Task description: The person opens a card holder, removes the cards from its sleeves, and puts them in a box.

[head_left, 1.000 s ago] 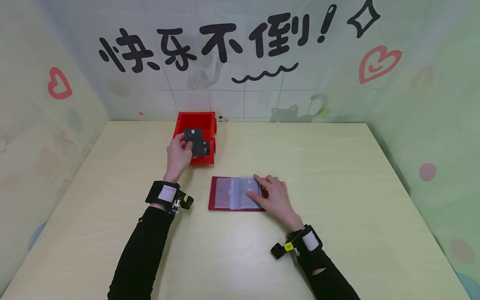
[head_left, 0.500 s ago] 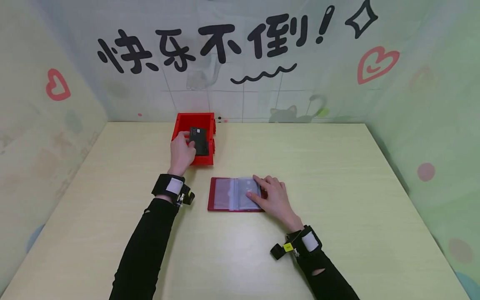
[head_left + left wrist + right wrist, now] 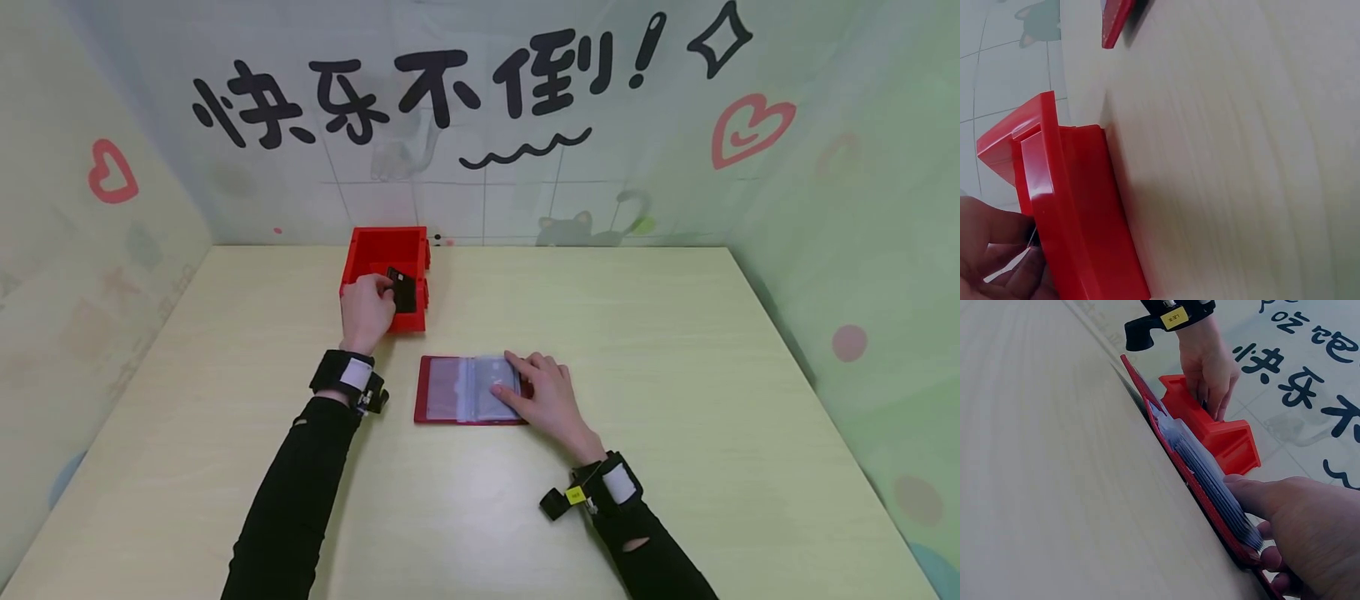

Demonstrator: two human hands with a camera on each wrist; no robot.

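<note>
- Left hand (image 3: 366,312): fingers bent, thumb and fingertips closed together at the near left part of the red bin. The left wrist view shows a thin dark edge pinched between them.
- Dark card (image 3: 403,290): tilted inside the bin, directly at the left fingertips; its lower part lies toward the bin's near right corner.
- Right hand (image 3: 551,396): partly closed on the right edge of the card holder, thumb on top of the clear pages, the other fingers bent around the outer edge, as the right wrist view shows.
- Card holder (image 3: 422,400): red cover, lying open on the table, nearer the person than the bin and to its right. Clear pages (image 3: 491,400) show on both halves; a thick stack of them sits under the right thumb.
- Red bin (image 3: 386,243): standing at the rear of the table, open side up, lugs along its right wall.
- Wrist units: black straps with a camera on each forearm, over black sleeves (image 3: 288,500).
- Table (image 3: 465,533): pale wood-grain top.
- Backdrop (image 3: 517,208): pale, printed with black Chinese characters (image 3: 431,83), a wavy line and a cat figure.
</note>
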